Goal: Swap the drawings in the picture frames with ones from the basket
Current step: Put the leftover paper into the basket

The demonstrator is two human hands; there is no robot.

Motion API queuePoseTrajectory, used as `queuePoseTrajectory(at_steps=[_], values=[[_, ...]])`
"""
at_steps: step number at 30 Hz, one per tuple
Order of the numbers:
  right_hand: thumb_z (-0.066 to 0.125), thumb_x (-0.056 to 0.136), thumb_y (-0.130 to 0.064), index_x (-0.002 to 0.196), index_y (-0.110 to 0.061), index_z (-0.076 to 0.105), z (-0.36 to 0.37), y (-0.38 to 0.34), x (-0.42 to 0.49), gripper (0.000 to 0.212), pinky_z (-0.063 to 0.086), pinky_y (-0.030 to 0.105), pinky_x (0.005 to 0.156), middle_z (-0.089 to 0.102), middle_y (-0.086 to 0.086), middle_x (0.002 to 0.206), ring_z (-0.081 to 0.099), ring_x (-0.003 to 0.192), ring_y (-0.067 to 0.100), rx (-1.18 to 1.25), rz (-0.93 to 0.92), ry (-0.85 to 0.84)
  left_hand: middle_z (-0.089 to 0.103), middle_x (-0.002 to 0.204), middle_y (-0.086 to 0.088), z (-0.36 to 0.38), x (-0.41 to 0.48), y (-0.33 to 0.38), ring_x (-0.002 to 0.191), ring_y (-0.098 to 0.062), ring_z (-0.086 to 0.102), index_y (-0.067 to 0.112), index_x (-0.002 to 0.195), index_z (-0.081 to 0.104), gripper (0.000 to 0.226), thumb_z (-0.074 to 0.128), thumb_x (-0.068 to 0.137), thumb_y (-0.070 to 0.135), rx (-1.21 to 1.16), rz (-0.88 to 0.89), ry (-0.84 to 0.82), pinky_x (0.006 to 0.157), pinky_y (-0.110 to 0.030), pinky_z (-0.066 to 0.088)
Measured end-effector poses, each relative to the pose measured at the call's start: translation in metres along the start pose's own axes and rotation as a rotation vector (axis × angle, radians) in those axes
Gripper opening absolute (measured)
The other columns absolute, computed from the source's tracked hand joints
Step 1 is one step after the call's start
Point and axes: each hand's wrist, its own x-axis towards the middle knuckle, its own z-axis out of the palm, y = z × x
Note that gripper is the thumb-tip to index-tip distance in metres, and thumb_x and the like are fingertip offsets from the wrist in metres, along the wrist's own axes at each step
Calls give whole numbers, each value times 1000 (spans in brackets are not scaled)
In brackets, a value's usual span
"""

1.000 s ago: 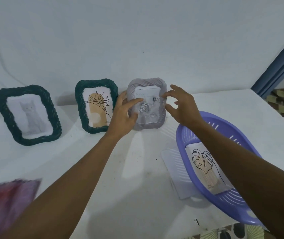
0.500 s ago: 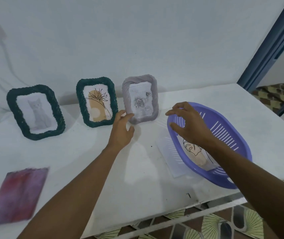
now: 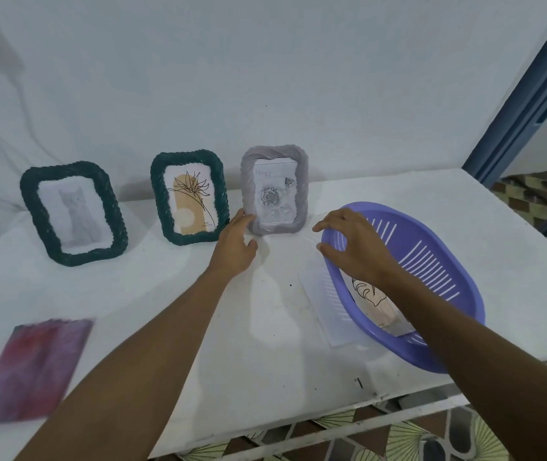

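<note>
beside the grey frame [image 3: 302,194] the left hand [image 3: 235,244] touches it, spread — right hand [image 3: 355,247] spread over the basket [image 3: 431,261]

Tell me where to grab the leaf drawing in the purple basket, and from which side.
Pinch the leaf drawing by its long edge facing the basket's middle, coming down through the open top of the basket. It is a thin sheet leaning on the sloped near-left wall, so that edge probably lets a thumb slide under. The right hand hovers nearest, over the rim.
</note>
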Motion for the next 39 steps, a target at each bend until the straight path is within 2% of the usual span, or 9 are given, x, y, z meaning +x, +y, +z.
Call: queuePoseTrajectory(at_steps=[5,11,16,20,25,28,32,36,39], values=[[69,85,-34,112,-27,66,-1,0,-3,28,34,24,89,50,-2,120,47,109,14,12,50,10,19,159,-7,6,-27,14,140,-19,30,15,140,45,53,62,90,10,102,13,102,99,-14,30],[64,86,-44,121,-29,62,-10,-9,-11,38,42,26,80,62,-4,96,56,85,11,-26,118,-133,53,133,-2,36,-78,38,125,-23,47,18,127,59,57,59,82,53,257,99,-42,106,-34,33],[66,87,-29,118,-24,63,-27,-14,-14,31,47,15,60,72,4,80,62,52,8,-9,161,-137,16,157,-6,70,-99,65,146,-22,6,22,145,30,103,46,66,87,515,18,-291,116,-56,3],[65,87,-29,119,-27,64,-45,-12,-18,32,46,24,79,68,0,94,63,82,17,7,210,-47,14,157,-4,79,-99,76,146,-20,4,19,145,29,105,66,63,75,492,-10,-298,116,-57,-3],[62,89,-27,119,-26,64,-61,-3,-30,31,44,24,79,67,0,97,63,88,18,28,247,-14,39,139,1,87,-103,88,136,-23,29,23,132,45,82,77,64,56,352,-20,-213,118,-47,12],[62,89,-27,119,-26,64,-63,0,-35,31,45,25,80,68,1,98,63,88,18,50,243,-6,58,115,2,94,-109,88,120,-24,47,26,138,39,85,78,64,47,232,5,-114,106,-37,30],[63,88,-27,119,-27,65,-63,3,-37,31,45,22,77,69,1,98,63,86,17,75,242,-6,52,95,0,97,-120,98,98,-23,52,29,153,-1,112,78,73,28,80,-79,-104,91,-36,45],[64,88,-31,121,-28,63,-56,3,-37,33,43,17,72,69,1,99,63,85,16,60,230,-33,43,68,-2,82,-126,96,63,-14,50,35,153,-4,107,71,81,9,-208,-140,-16,58,-22,45],[64,88,-35,124,-29,60,-44,-1,-35,37,44,24,78,70,1,103,64,87,19,35,239,-75,61,103,-9,61,-126,92,91,-17,60,41,151,-8,107,67,84,3,-257,-163,61,84,-28,52]])
